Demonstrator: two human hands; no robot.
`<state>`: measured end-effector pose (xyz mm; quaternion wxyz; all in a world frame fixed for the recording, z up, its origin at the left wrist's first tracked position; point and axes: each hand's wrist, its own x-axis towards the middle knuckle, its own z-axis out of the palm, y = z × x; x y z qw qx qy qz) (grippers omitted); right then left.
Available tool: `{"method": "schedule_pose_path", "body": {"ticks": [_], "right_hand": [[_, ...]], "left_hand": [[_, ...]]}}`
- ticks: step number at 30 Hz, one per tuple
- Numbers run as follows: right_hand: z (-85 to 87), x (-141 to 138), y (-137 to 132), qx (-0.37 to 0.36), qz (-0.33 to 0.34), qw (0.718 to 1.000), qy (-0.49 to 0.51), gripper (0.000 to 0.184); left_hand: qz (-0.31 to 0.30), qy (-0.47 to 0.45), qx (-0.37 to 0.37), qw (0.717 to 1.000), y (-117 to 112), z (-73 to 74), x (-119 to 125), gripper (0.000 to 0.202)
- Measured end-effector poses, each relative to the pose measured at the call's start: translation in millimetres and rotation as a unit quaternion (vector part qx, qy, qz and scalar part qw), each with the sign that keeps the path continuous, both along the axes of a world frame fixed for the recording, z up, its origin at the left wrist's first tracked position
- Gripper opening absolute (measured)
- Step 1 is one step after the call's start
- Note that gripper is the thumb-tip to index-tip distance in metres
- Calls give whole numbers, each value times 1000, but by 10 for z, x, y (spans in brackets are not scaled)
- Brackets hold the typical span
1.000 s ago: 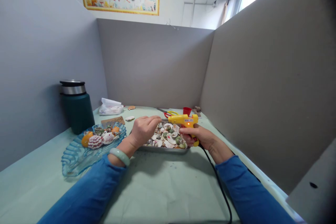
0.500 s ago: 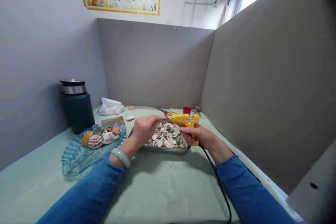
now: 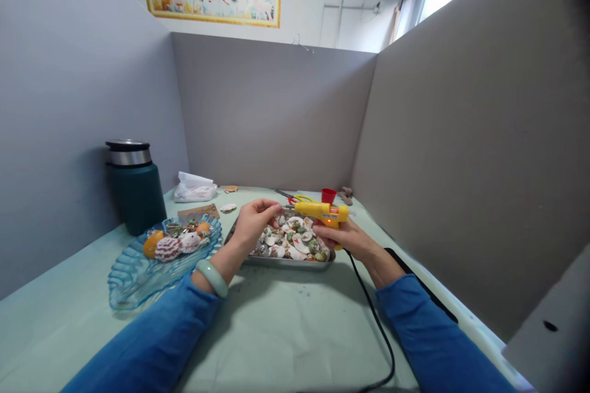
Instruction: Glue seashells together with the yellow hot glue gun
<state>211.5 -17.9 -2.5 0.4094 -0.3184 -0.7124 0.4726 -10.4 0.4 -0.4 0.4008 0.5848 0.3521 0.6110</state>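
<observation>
My right hand (image 3: 346, 238) grips a yellow hot glue gun (image 3: 318, 211), its nozzle pointing left and an orange light glowing on its side. Close to the nozzle tip, my left hand (image 3: 256, 221) is closed in a pinch; whatever sits between its fingertips is too small to make out. A pale green bangle (image 3: 212, 278) circles the left wrist. Beneath both hands lies a metal tray (image 3: 290, 264) filled with assorted seashells (image 3: 299, 243). To the left, a blue glass dish (image 3: 138, 282) carries orange and striped shells (image 3: 168, 247).
A dark green bottle (image 3: 137, 193) stands behind the dish by the left partition. Tissues (image 3: 195, 188), a single shell (image 3: 228, 207), scissors (image 3: 300, 198) and a red cup (image 3: 328, 196) lie further back. The gun's black cord (image 3: 378, 325) trails toward me. A black flat object (image 3: 426, 288) lies beside my right sleeve.
The glue gun has tilted and dropped slightly, and its handle is now mostly hidden by my right hand. My left hand has turned a little, showing more of its fingers. The cord has shifted left.
</observation>
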Motion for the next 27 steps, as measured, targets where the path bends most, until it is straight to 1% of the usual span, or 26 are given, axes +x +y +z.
{"method": "schedule_pose_path", "body": {"ticks": [3,5,8,11,16,18,21,23,25,27], "right_hand": [[-14,2,28,21,-22,999,-8,23],[-29,1,47,39,-48,998,-13,22],[-49,-16,67,66,-86,994,-30,21],[-60,-39,73,67,-116,989,-56,20],[-50,-37,71,72,-131,987,-66,18],[-43,-28,69,76,-126,987,-67,18],[-45,-21,63,76,-117,989,-55,18],[-50,-20,61,76,-111,990,-48,17],[-53,-15,60,76,-106,990,-45,18],[-51,-7,59,78,-99,991,-45,18]], "left_hand": [[-2,-40,-38,998,1,18,-12,25],[-1,-48,-47,998,-2,23,-11,25],[-5,-43,-34,998,-18,21,7,24],[-13,-44,-21,999,-38,25,25,24],[6,-42,-26,999,-24,37,22,21],[25,-10,-2,1000,-1,22,14,20],[68,74,66,993,19,-23,-5,16],[101,139,124,977,13,-52,-23,13],[130,199,181,954,-2,-71,-42,11],[152,239,225,932,-13,-77,-59,11]]}}
